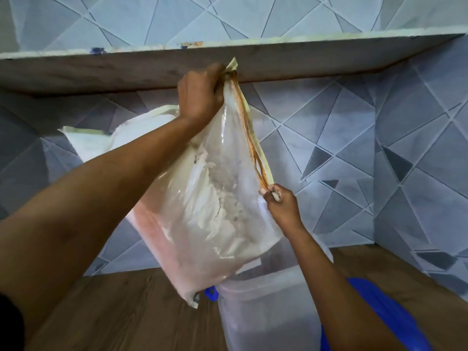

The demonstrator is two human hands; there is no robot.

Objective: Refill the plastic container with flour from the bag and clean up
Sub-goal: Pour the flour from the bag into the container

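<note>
A clear plastic flour bag (pixel 217 198) with an orange-striped edge hangs upended in the middle of the view, white flour clinging inside it. My left hand (pixel 200 95) grips its top corner just under the shelf. My right hand (pixel 281 201) pinches the bag's right edge lower down, fingers dusted with flour. The bag's lower end rests at the mouth of a translucent plastic container (pixel 266 312), which stands on the wooden counter (pixel 114 312) with flour visible in its bottom. A blue handle clip (pixel 211 293) shows at the container's left rim.
A thick shelf (pixel 101 69) runs across the top, close above my left hand. A blue lid (pixel 387 312) lies on the counter right of the container, partly behind my right arm. Grey geometric-patterned walls close in the back and right side.
</note>
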